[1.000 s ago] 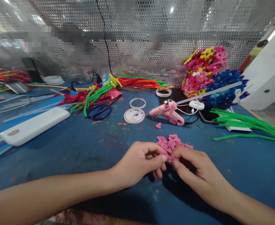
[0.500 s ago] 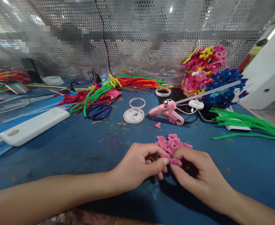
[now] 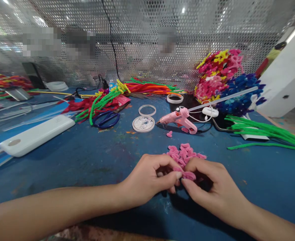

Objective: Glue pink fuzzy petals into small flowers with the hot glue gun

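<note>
Between my two hands is a fuzzy pink pipe-cleaner piece (image 3: 188,175), looped like a small bow or petal. My left hand (image 3: 154,179) pinches its left end between thumb and forefinger. On its right end, the thumb and forefinger of my right hand (image 3: 213,185) are closed. Just beyond my fingers lies a pile of similar pink pieces (image 3: 184,153), partly covered by my hands. One loose pink piece (image 3: 169,134) sits farther off, near a pink hot glue gun (image 3: 176,118) with a long glue stick in its back.
Left of the glue gun is a round dish of white beads (image 3: 143,124), with a lid (image 3: 147,110) behind. Blue-handled scissors (image 3: 106,119) and a long white case (image 3: 38,135) lie left. Green pipe cleaners (image 3: 265,130) lie right, before bunched pipe-cleaner flowers (image 3: 218,77). A perforated metal screen (image 3: 137,43) stands behind.
My hands have barely moved. The pink piece has turned slightly between my fingers, and my right thumb has shifted a little toward the left.
</note>
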Motion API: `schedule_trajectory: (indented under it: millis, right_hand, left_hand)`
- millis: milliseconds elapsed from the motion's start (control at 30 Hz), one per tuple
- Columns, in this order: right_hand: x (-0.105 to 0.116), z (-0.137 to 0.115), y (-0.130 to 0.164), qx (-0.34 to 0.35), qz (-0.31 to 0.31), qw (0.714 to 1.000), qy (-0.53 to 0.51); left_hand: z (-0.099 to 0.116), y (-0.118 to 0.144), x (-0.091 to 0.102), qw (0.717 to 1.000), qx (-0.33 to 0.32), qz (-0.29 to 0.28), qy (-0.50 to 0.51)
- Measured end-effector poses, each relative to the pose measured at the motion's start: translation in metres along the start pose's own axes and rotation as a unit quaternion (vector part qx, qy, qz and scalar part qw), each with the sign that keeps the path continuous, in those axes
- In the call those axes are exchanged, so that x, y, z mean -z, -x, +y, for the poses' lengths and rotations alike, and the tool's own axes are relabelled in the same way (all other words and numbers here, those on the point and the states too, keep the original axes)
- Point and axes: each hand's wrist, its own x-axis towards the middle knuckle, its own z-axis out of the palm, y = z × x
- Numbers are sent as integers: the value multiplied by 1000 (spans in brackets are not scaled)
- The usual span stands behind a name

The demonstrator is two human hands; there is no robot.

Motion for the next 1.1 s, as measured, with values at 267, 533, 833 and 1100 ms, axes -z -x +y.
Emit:
schedule_trajectory:
  millis: [267, 533, 833, 1100]
  right_hand:
    - [0, 0, 0, 10, 2, 1000, -1]
    - [0, 2, 1, 14, 3, 1000, 2]
    - [0, 2, 0, 18, 2, 1000, 11]
    - [0, 3, 0, 22, -2, 1000, 19]
  left_hand:
    - [1, 0, -1, 1000, -4, -3, -18]
    - [1, 0, -1, 1000, -14, -10, -18]
    - [0, 0, 0, 1000, -11, -9, -22]
    - [-2, -1, 0, 1000, -10, -9, -24]
